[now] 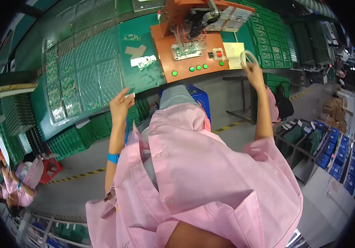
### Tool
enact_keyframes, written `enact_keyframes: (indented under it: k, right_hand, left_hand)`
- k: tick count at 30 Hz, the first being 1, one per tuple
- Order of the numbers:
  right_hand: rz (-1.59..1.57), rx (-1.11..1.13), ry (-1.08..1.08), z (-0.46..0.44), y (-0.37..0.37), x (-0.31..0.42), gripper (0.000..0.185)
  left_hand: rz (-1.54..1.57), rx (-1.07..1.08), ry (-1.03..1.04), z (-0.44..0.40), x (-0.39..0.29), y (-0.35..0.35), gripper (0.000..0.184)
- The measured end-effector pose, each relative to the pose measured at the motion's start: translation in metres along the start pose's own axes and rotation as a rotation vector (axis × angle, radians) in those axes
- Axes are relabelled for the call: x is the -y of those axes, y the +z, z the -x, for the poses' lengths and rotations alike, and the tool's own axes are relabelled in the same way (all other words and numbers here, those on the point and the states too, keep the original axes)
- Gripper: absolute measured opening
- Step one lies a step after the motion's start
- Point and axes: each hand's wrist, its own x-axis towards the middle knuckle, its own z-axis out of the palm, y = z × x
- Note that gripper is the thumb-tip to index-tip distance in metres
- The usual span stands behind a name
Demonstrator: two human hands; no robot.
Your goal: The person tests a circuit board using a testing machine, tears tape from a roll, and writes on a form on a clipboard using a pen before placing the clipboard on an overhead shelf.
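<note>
R hand [253, 75] is pinching a pale ring-shaped roll [242, 59], held up near the yellowish sheet [233, 51], at R side of the orange fixture [167, 58]. L hand [119, 104] has index finger stretched, other fingers bent, w/ small white bit [132, 95] by the fingertips; if it is gripped, I cannot tell. This hand is close to table edge, btwn clear tray [87, 53] and fixture. Beyond, white pcs [146, 62] lie on green table [144, 78].

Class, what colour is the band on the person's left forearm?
The band is blue, seen in the head view.
</note>
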Motion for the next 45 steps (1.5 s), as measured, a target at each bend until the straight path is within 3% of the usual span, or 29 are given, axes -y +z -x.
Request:
enact_keyframes:
  k: [4,6,7,9,11,16,20,21,22,24,25,30,45]
  right_hand:
    - [0.308,-0.247,-0.131,-0.071,0.059,-0.050,0.022]
    - [0.359,-0.397,-0.071,-0.059,0.071,-0.038,0.032]
    - [0.358,-0.390,-0.098,-0.049,0.070,-0.024,0.032]
    - [0.117,-0.615,-0.204,-0.007,0.057,0.032,0.039]
    - [-0.077,-0.543,-0.171,0.038,0.048,0.108,0.039]
    - [-0.422,-0.184,-0.426,0.087,0.046,0.210,0.038]
    - [-0.442,0.008,-0.417,0.104,0.055,0.221,0.039]
    - [-0.436,0.043,-0.408,0.106,0.058,0.220,0.038]
    - [-0.406,0.032,-0.453,0.108,0.063,0.216,0.038]
    - [-0.398,0.098,-0.489,0.107,0.073,0.214,0.038]
    - [-0.422,0.129,-0.510,0.106,0.078,0.217,0.038]
    - [-0.436,0.228,-0.681,0.090,0.085,0.235,0.042]
    - [-0.520,0.493,-0.707,0.058,0.080,0.259,0.038]
  left_hand:
    - [0.112,-0.022,-0.008,-0.017,0.002,0.004,0.021]
    - [0.140,-0.002,-0.016,-0.026,0.010,0.015,0.017]
    - [0.158,-0.023,-0.013,-0.034,0.015,0.021,0.017]
    - [0.021,-0.007,0.109,-0.046,0.029,0.030,0.014]
    - [-0.181,-0.030,0.217,-0.053,0.030,0.039,0.013]
    - [-0.364,-0.086,0.275,-0.067,0.044,0.050,0.010]
    - [-0.599,-0.236,0.385,-0.064,0.047,0.049,0.009]
    - [-0.627,-0.290,0.557,-0.071,0.062,0.052,0.012]
    - [-0.616,-0.260,0.411,-0.068,0.058,0.057,0.021]
    - [-0.686,-0.314,0.483,-0.072,0.062,0.066,0.022]
    - [-0.765,-0.255,0.354,-0.072,0.055,0.068,0.019]
    - [-0.821,-0.290,0.394,-0.083,0.052,0.087,0.016]
    - [-0.834,-0.360,0.505,-0.094,0.053,0.064,0.013]
